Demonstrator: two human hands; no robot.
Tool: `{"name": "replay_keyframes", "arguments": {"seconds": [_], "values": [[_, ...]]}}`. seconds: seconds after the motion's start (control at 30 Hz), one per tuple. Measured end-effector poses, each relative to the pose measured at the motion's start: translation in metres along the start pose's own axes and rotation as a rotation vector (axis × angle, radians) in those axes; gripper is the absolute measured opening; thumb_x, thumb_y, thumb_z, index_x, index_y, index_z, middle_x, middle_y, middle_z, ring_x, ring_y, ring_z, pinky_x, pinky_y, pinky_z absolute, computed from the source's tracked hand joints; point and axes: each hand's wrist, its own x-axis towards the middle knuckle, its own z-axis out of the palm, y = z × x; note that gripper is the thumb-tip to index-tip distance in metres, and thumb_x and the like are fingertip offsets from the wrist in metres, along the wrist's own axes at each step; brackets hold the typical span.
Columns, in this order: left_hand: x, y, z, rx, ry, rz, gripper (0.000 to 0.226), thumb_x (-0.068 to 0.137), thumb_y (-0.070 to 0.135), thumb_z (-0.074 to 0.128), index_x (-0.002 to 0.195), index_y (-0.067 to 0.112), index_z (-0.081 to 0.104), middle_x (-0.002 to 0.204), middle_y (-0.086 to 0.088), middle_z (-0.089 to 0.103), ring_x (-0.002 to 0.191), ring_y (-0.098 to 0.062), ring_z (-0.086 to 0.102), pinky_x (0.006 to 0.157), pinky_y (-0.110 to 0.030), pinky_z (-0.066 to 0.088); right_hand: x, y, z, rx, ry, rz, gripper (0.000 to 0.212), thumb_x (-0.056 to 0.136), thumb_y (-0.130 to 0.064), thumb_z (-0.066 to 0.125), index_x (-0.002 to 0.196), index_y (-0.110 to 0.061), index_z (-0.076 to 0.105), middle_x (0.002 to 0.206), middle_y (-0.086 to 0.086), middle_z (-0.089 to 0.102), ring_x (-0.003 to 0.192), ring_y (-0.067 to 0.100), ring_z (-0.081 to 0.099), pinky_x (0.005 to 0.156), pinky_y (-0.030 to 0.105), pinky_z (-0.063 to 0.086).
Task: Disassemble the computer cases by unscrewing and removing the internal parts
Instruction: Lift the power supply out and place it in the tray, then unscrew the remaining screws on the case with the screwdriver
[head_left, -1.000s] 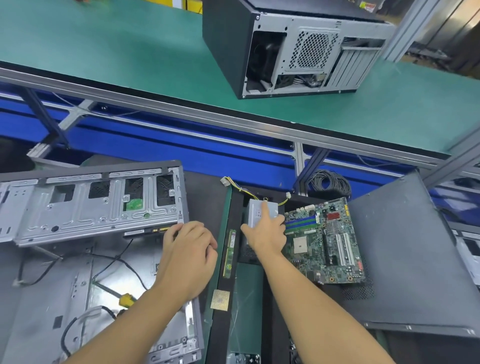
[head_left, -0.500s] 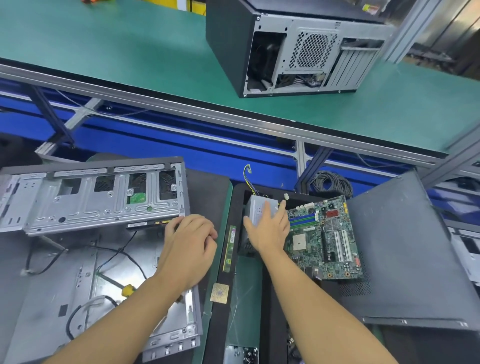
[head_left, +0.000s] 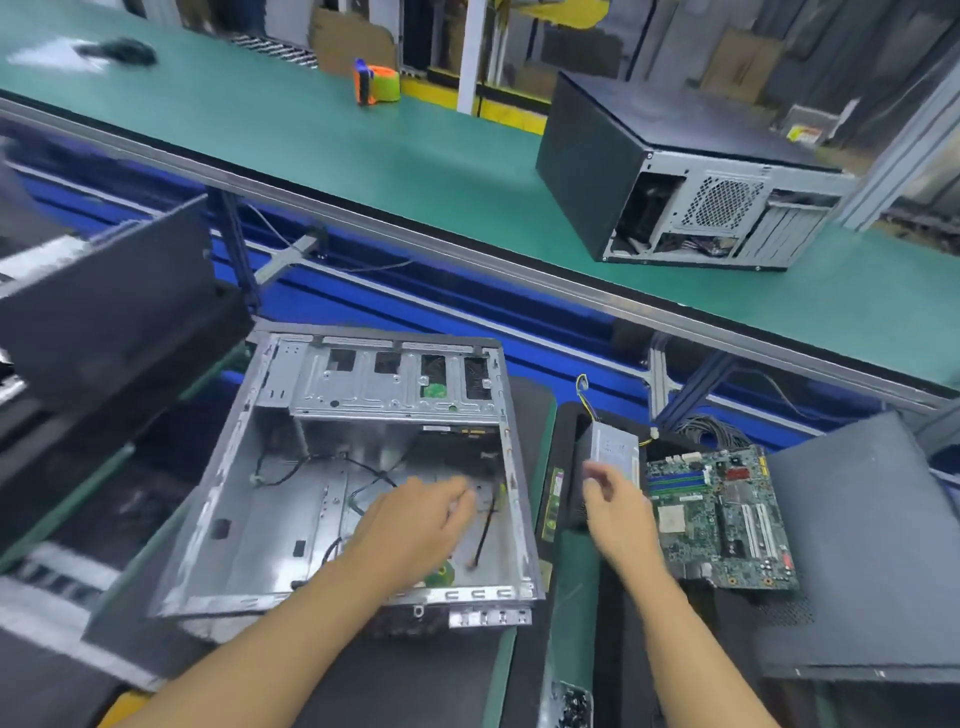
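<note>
An open grey sheet-metal computer case (head_left: 291, 499) is lying on its side in the lower centre of the frame, its bare interior facing up with loose black cables (head_left: 317, 462) trailing across the floor panel. The left hand (head_left: 415, 525) is reaching inside the case near its right wall, fingers loosely spread and blurred, so whether it is gripping anything cannot be told. The right hand (head_left: 618, 509) is hovering just right of the case, fingers relaxed and partly spread, holding nothing visible, directly in front of a small grey metal power supply box (head_left: 610, 449) with yellow and black wires (head_left: 584, 392) rising from it. Just right of that hand, a green motherboard (head_left: 722, 519) is lying flat beside a dark grey case side panel (head_left: 857, 545). In the upper right of the frame, a second black computer case (head_left: 675, 171) is sitting on a green conveyor belt (head_left: 415, 171).
</note>
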Motion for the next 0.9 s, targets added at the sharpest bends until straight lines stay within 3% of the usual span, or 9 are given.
{"name": "replay_keyframes", "arguments": {"seconds": [0.1, 0.2, 0.27, 0.37, 0.43, 0.53, 0.63, 0.73, 0.9], "values": [[-0.028, -0.045, -0.013, 0.035, -0.034, -0.131, 0.038, 0.096, 0.049, 0.035, 0.079, 0.023, 0.058, 0.072, 0.005, 0.064, 0.07, -0.016, 0.06, 0.057, -0.03, 0.04, -0.053, -0.052, 0.003, 0.098, 0.177, -0.234, 0.03, 0.096, -0.01, 0.053, 0.088, -0.037, 0.063, 0.086, -0.013, 0.071, 0.068, -0.009, 0.059, 0.059, 0.004, 0.039], [-0.051, -0.088, -0.024, 0.178, -0.093, -0.187, 0.026, 0.093, 0.043, 0.043, 0.088, 0.027, 0.062, 0.086, 0.006, 0.063, 0.082, -0.019, 0.061, 0.064, -0.032, 0.043, -0.094, -0.093, 0.027, -0.063, -0.085, -0.403, 0.024, 0.097, -0.016, 0.053, 0.09, -0.037, 0.064, 0.083, -0.012, 0.071, 0.075, 0.003, 0.064, 0.071, 0.02, 0.049], [-0.061, -0.11, -0.031, 0.195, -0.102, -0.224, 0.024, 0.094, 0.042, 0.043, 0.091, 0.028, 0.061, 0.085, 0.009, 0.058, 0.078, -0.017, 0.056, 0.061, -0.031, 0.038, -0.109, -0.108, 0.051, -0.319, -0.363, -0.374, 0.02, 0.099, -0.026, 0.051, 0.103, -0.037, 0.067, 0.092, -0.008, 0.072, 0.084, 0.012, 0.066, 0.078, 0.031, 0.052], [-0.073, -0.125, -0.036, 0.2, -0.185, -0.228, 0.031, 0.095, 0.04, 0.036, 0.075, 0.025, 0.054, 0.078, 0.01, 0.053, 0.071, -0.015, 0.052, 0.059, -0.031, 0.036, -0.12, -0.109, 0.079, -0.587, -0.577, -0.31, 0.028, 0.102, -0.025, 0.044, 0.116, -0.022, 0.068, 0.11, 0.004, 0.071, 0.1, 0.024, 0.063, 0.07, 0.029, 0.039], [-0.081, -0.125, -0.036, 0.211, -0.19, -0.23, 0.036, 0.097, 0.037, 0.031, 0.071, 0.024, 0.052, 0.079, 0.007, 0.053, 0.072, -0.017, 0.052, 0.062, -0.032, 0.038, -0.124, -0.112, 0.084, -0.627, -0.612, -0.25, 0.032, 0.104, -0.025, 0.041, 0.11, -0.011, 0.069, 0.11, 0.013, 0.07, 0.102, 0.031, 0.062, 0.066, 0.033, 0.032], [-0.082, -0.12, -0.04, 0.206, -0.197, -0.253, 0.034, 0.097, 0.035, 0.03, 0.074, 0.024, 0.051, 0.087, 0.003, 0.055, 0.079, -0.021, 0.054, 0.068, -0.032, 0.041, -0.112, -0.12, 0.083, -0.63, -0.662, -0.142, 0.031, 0.1, -0.022, 0.047, 0.107, -0.005, 0.071, 0.109, 0.017, 0.072, 0.102, 0.033, 0.064, 0.077, 0.034, 0.047], [-0.08, -0.12, -0.042, 0.165, -0.22, -0.287, 0.031, 0.093, 0.032, 0.034, 0.073, 0.02, 0.053, 0.085, 0.002, 0.061, 0.075, -0.021, 0.056, 0.067, -0.031, 0.043, -0.088, -0.126, 0.093, -0.665, -0.707, -0.081, 0.031, 0.094, -0.009, 0.046, 0.109, 0.005, 0.069, 0.114, 0.026, 0.069, 0.084, 0.03, 0.061, 0.076, 0.035, 0.051], [-0.082, -0.122, -0.037, 0.169, -0.169, -0.281, 0.031, 0.089, 0.029, 0.036, 0.068, 0.016, 0.053, 0.073, 0.002, 0.061, 0.065, -0.019, 0.056, 0.059, -0.03, 0.042, -0.066, -0.127, 0.119, -0.772, -0.719, -0.075, 0.031, 0.094, -0.004, 0.046, 0.117, 0.004, 0.066, 0.118, 0.024, 0.069, 0.085, 0.03, 0.063, 0.084, 0.043, 0.059], [-0.08, -0.126, -0.034, 0.181, -0.132, -0.292, 0.029, 0.086, 0.026, 0.037, 0.069, 0.014, 0.057, 0.069, 0.003, 0.06, 0.062, -0.018, 0.057, 0.057, -0.029, 0.043, -0.041, -0.106, 0.169, -0.971, -0.822, -0.119, 0.023, 0.091, -0.016, 0.065, 0.11, -0.005, 0.061, 0.119, 0.015, 0.065, 0.089, 0.028, 0.056, 0.08, 0.036, 0.05]]}}
